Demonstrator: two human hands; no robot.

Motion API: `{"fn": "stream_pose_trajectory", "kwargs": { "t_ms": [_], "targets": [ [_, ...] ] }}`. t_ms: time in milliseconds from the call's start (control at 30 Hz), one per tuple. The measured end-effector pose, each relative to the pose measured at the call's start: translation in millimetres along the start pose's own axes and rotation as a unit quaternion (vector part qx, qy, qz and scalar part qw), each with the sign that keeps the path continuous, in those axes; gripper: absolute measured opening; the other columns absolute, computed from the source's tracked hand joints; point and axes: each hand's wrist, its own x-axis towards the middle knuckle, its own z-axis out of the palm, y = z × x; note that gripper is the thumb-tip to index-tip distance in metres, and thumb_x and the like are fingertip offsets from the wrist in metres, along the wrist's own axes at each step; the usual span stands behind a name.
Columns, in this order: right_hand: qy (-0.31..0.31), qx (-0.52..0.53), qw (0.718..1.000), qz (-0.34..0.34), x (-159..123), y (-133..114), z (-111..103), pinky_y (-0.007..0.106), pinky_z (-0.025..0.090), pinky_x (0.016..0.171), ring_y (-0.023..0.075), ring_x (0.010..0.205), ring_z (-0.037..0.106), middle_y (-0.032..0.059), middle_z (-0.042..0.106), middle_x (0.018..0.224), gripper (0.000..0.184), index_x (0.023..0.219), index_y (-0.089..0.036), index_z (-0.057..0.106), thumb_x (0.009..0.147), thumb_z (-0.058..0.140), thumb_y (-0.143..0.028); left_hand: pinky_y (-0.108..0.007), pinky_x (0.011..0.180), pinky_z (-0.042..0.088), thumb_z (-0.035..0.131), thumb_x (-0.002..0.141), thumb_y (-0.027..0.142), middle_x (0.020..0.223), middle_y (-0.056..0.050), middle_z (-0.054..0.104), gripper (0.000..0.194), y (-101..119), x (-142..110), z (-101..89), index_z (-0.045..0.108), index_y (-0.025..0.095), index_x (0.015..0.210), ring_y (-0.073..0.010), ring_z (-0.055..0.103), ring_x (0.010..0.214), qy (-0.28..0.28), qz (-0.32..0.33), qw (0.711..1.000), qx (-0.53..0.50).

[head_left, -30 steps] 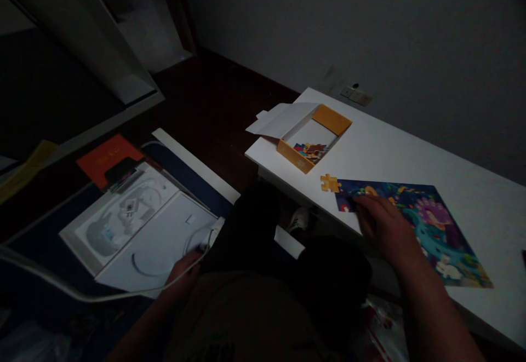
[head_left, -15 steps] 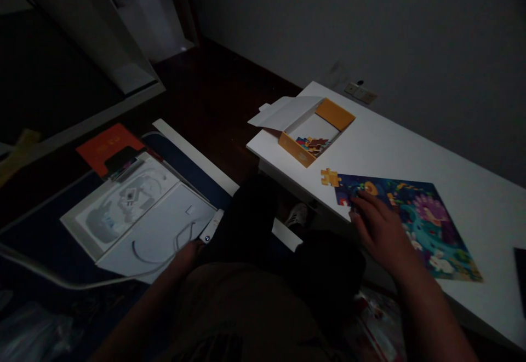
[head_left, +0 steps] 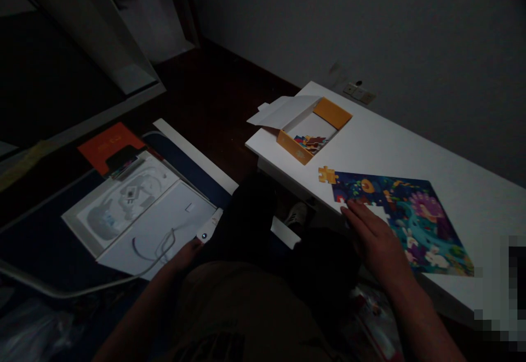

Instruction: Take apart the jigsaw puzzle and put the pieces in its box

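A colourful jigsaw puzzle (head_left: 423, 214), mostly joined, lies on the white table (head_left: 394, 137). White tabletop shows through a gap in its near left part. My right hand (head_left: 376, 236) rests over the puzzle's near edge by that gap, with fingers stretched out close together. Its thumb and underside are hidden. One yellow puzzle piece (head_left: 327, 174) sticks out at the puzzle's far left corner. Low by my thigh, my left hand (head_left: 189, 253) is at the lower end of a small white device (head_left: 210, 227) with a round dark spot. Its fingers are lost in shadow.
An open orange box (head_left: 302, 151) with loose puzzle pieces (head_left: 310, 142) stands at the table's left end. To my left, an opened white package (head_left: 119, 203) with a cable and a red-orange envelope (head_left: 109, 145) lie on a dark blue surface. The room is dim.
My right hand has drawn back slightly toward the table's near edge, uncovering the gap in the puzzle. My left hand stays about where it was. The view has shifted a little.
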Motion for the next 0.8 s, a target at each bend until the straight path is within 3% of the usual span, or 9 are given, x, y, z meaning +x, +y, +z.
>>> {"fn": "stream_pose_trajectory", "kwargs": {
  "t_ms": [100,200,400,667,800],
  "targets": [
    [0.0,0.011,1.0,-0.006,-5.1,-2.4,-1.1,0.072,0.061,0.116,0.0409,0.153,0.06,0.0104,0.067,0.16,0.076,0.165,-0.036,0.059,0.095,0.052,-0.006,-0.05,0.113,0.057,0.054,0.081,0.087,0.123,-0.02,0.084,0.079,-1.9,-3.0,4.4,0.078,0.017,0.108,-0.0416,0.076,0.121,0.018,0.008,1.0,0.0],
    [0.01,0.014,1.0,-0.013,-5.9,-3.2,-3.5,0.069,0.062,0.116,0.0389,0.149,0.064,0.0104,0.068,0.16,0.072,0.163,-0.033,0.061,0.097,0.05,-0.007,-0.052,0.121,0.051,0.053,0.085,0.084,0.134,-0.021,0.08,0.081,-6.4,-5.0,7.1,0.077,0.015,0.12,-0.0431,0.071,0.132,0.045,0.01,0.999,0.01],
    [0.021,-0.006,1.0,-0.014,18.0,-1.2,-15.6,0.061,0.064,0.115,0.037,0.143,0.069,0.0117,0.067,0.16,0.064,0.16,-0.029,0.063,0.1,0.053,-0.009,-0.048,0.117,0.054,0.051,0.095,0.069,0.137,-0.018,0.081,0.068,-23.1,-1.7,6.2,0.077,0.018,0.131,-0.0388,0.074,0.13,0.04,0.034,0.998,0.046],
    [0.073,-0.005,0.996,-0.048,107.1,-16.7,-36.3,0.057,0.062,0.116,0.0353,0.142,0.07,0.0107,0.07,0.156,0.052,0.157,-0.03,0.063,0.107,0.056,-0.017,-0.046,0.111,0.056,0.05,0.092,0.072,0.125,-0.015,0.084,0.064,-23.4,-7.2,-4.5,0.08,0.019,0.114,-0.0386,0.076,0.123,0.029,0.042,0.998,0.045],
    [0.143,-0.002,0.989,-0.042,167.1,-31.4,-44.6,0.052,0.064,0.108,0.0359,0.133,0.071,0.0152,0.069,0.15,0.039,0.148,-0.028,0.069,0.11,0.058,-0.026,-0.044,0.098,0.059,0.052,0.092,0.064,0.112,-0.015,0.084,0.051,-15.1,-27.2,-15.5,0.08,0.022,0.097,-0.0369,0.079,0.109,0.011,-0.003,0.992,0.127]
  ]
}}
